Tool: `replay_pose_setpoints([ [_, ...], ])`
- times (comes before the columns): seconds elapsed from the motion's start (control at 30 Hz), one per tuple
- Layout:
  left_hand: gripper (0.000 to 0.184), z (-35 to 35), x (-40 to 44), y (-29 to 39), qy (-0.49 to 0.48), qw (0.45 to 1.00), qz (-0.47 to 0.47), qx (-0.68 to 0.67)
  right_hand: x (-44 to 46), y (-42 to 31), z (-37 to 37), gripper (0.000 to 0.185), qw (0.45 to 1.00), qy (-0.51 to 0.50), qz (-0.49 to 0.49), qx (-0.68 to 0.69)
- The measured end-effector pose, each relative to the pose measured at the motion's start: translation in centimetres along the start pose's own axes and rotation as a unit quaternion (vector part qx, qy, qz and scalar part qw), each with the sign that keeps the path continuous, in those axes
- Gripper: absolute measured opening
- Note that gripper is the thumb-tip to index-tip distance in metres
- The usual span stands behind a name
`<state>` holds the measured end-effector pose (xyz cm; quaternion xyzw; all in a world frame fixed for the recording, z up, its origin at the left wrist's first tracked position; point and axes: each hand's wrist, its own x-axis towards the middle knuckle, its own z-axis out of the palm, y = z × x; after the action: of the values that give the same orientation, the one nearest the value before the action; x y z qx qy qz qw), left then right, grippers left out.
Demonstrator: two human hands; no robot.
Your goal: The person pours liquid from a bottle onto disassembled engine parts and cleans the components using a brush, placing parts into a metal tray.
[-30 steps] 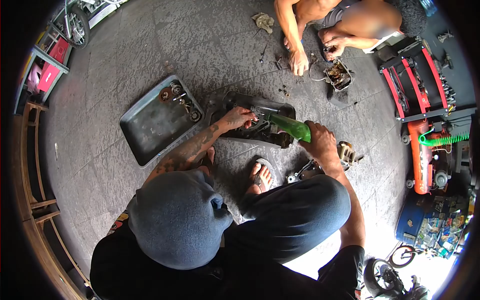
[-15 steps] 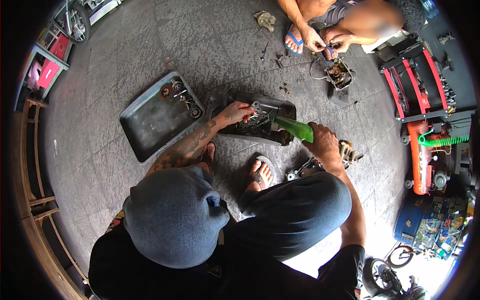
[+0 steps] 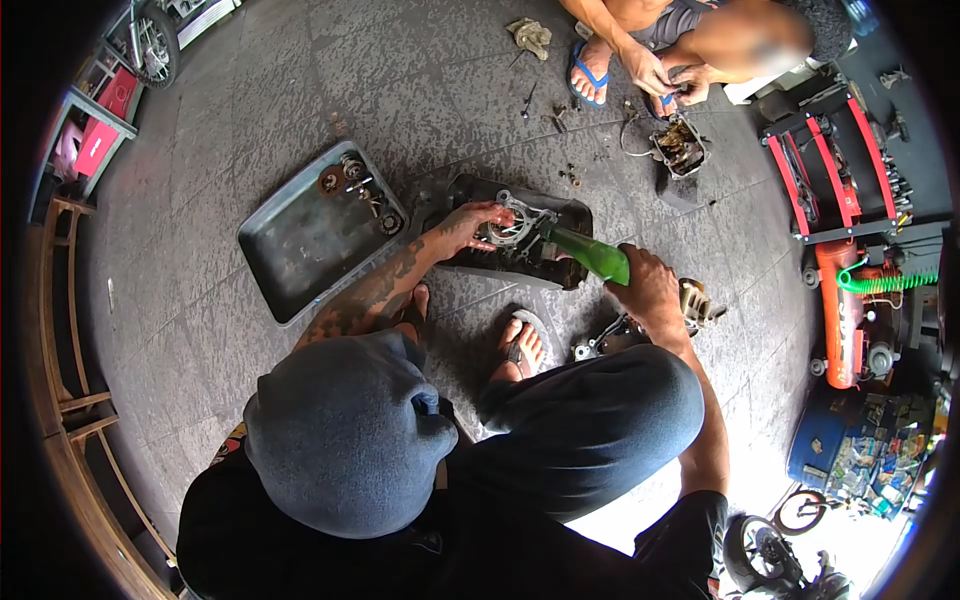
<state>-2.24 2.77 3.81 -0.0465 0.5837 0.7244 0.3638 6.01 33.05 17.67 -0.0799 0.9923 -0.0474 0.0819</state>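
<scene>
My right hand is wrapped round the base of a green bottle, which is tilted with its neck towards a silver metal engine part. That part has a round opening and is gripped at its left side by my left hand. Both the part and the bottle's mouth are over a dark tray. Whether liquid runs from the bottle I cannot make out.
A larger tray with several metal parts stands to the left. Another engine piece lies beyond my right hand. Opposite, a co-worker's hands are near an open engine casing. A red tool rack and an orange compressor stand at right.
The metal part has been turned in my left hand, so its round opening now shows. My left fingers are more spread along it. The bottle has barely moved. The co-worker's hands shifted slightly right.
</scene>
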Motion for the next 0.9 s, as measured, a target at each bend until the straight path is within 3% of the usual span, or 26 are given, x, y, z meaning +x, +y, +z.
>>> replay_pose_setpoints([
  [0.43, 0.038, -0.7, 0.4, -1.8, -0.069, 0.996, -0.015, -0.052, 0.8, -2.4, -0.5, 0.058, 0.998, 0.027, -0.041, 0.034],
  [0.53, 0.037, -0.5, 0.9, -2.5, 0.011, 0.993, -0.02, -0.113, 0.8, -2.7, -0.1, 0.059, 0.999, 0.006, -0.049, 0.02],
  [0.63, 0.032, -0.3, 0.0, -1.6, -0.034, 0.995, 0.012, -0.094, 0.8, -2.9, 0.2, 0.062, 0.999, -0.016, -0.048, 0.008],
  [0.9, 0.037, -0.3, 0.1, -1.6, -0.038, 0.995, 0.01, -0.094, 0.5, -2.4, 0.8, 0.066, 0.998, -0.035, -0.05, -0.005],
])
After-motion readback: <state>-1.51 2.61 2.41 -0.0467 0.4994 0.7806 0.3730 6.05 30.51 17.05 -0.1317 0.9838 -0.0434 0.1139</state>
